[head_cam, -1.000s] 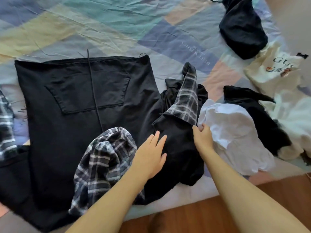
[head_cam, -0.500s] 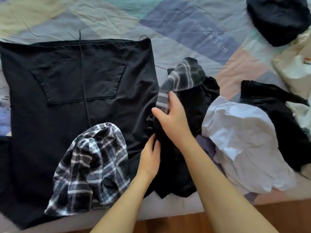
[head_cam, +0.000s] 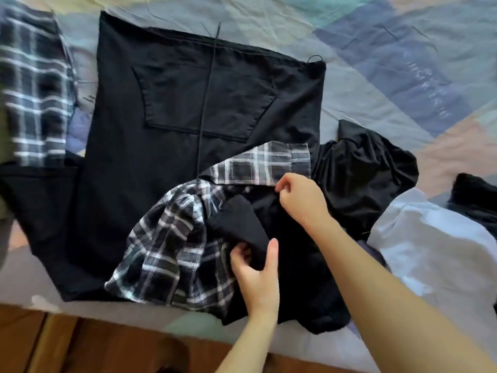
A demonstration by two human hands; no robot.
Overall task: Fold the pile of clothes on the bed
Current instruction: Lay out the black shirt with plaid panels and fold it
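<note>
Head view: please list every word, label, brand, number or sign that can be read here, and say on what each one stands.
None can be read.
Bedsheet: one line of pale printed letters on a blue patch at the right, too blurred to read.
Black garment, plaid fabric, white garment: no text or label visible.
</note>
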